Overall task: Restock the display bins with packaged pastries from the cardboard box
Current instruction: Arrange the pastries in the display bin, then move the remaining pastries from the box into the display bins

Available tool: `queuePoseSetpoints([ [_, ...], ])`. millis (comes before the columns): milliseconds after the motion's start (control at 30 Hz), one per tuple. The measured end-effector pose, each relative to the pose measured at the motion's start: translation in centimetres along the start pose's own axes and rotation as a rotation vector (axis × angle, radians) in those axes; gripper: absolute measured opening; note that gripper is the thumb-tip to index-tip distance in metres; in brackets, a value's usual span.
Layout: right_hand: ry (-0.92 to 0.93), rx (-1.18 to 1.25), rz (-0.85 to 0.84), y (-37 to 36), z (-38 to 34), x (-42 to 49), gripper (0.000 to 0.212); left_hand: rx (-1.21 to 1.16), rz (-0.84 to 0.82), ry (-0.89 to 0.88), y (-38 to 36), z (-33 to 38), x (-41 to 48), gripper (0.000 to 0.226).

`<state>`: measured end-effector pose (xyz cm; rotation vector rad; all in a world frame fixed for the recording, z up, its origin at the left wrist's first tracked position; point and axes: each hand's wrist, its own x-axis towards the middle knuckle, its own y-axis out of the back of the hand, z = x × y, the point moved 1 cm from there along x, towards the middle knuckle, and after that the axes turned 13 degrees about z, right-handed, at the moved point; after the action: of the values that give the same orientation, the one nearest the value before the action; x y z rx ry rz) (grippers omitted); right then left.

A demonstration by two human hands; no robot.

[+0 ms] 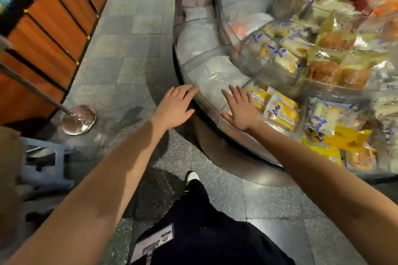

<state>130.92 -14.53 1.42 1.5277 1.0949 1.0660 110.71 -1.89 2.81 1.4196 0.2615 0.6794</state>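
A curved clear display stand (217, 129) with several bins fills the right side. Its bins hold packaged pastries (282, 109) in yellow and clear wrappers, and white bagged goods (215, 75) lie in the lower tier. My left hand (174, 107) is open, fingers spread, held over the floor just left of the stand's rim. My right hand (241, 107) is open too, palm down over the front bin beside the yellow packets. Neither hand holds anything. A brown shape (8, 170) at the far left edge is blurred; I cannot tell whether it is the cardboard box.
A wooden slatted counter (49, 34) stands at upper left, with a chrome post base (78, 119) in front of it. A blue plastic stool (46, 165) sits at lower left. Grey stone floor (133, 54) runs between counter and stand. My dark trousers and one shoe (192, 176) show below.
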Motion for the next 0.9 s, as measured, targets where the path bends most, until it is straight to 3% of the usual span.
queuePoseSetpoints([
  [400, 0.593, 0.061, -0.081, -4.4, -27.7, 1.5, 0.071, 0.207, 0.070, 0.593, 9.4, -13.3, -28.4, 0.071],
  [467, 0.661, 0.064, -0.099, -5.3, -33.4, 0.9, 0.073, 0.219, 0.086, 0.627, 10.8, -15.0, -33.8, 0.071],
  [700, 0.772, 0.155, -0.156, -8.8, -53.7, -2.9, 0.074, 0.305, 0.095, 0.866, 16.3, -21.7, -52.4, 0.072],
  [900, 0.798, 0.205, -0.180, -11.8, -68.7, -6.2, 0.072, 0.315, 0.004, 0.992, 20.2, -29.1, -66.2, 0.075],
])
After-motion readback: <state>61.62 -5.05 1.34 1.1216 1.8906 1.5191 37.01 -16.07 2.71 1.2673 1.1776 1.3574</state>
